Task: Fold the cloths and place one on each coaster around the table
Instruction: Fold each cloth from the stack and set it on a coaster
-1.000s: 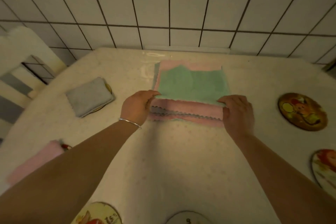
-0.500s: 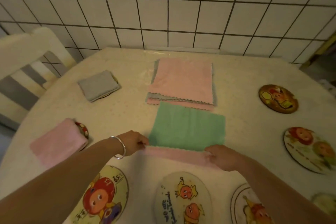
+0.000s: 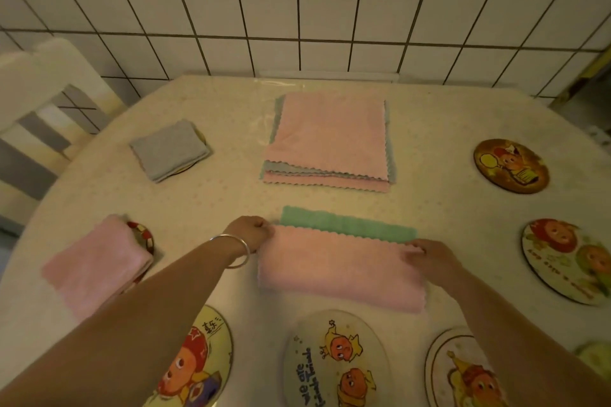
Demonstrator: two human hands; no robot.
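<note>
A green-and-pink cloth (image 3: 340, 266) lies in front of me, its pink near half folded up over the green side so only a green strip (image 3: 347, 225) shows at the far edge. My left hand (image 3: 251, 232) pinches the fold's left corner. My right hand (image 3: 429, 256) pinches the right corner. Beyond lies a stack of unfolded cloths (image 3: 330, 139), pink on top. A folded grey cloth (image 3: 169, 149) sits on a coaster at the far left. A folded pink cloth (image 3: 96, 266) covers another coaster (image 3: 142, 236) at the near left.
Bare cartoon coasters ring the round table (image 3: 446, 109): three along the near edge (image 3: 195, 360) (image 3: 337, 360) (image 3: 463, 370) and two at the right (image 3: 510, 165) (image 3: 568, 261). A white chair (image 3: 39, 102) stands at the far left. A tiled wall (image 3: 297, 3) rises behind the table.
Both hands pulled the green cloth off the stack toward me, laid it flat, then folded its near edge away from me, turning the pink underside up over the green.
</note>
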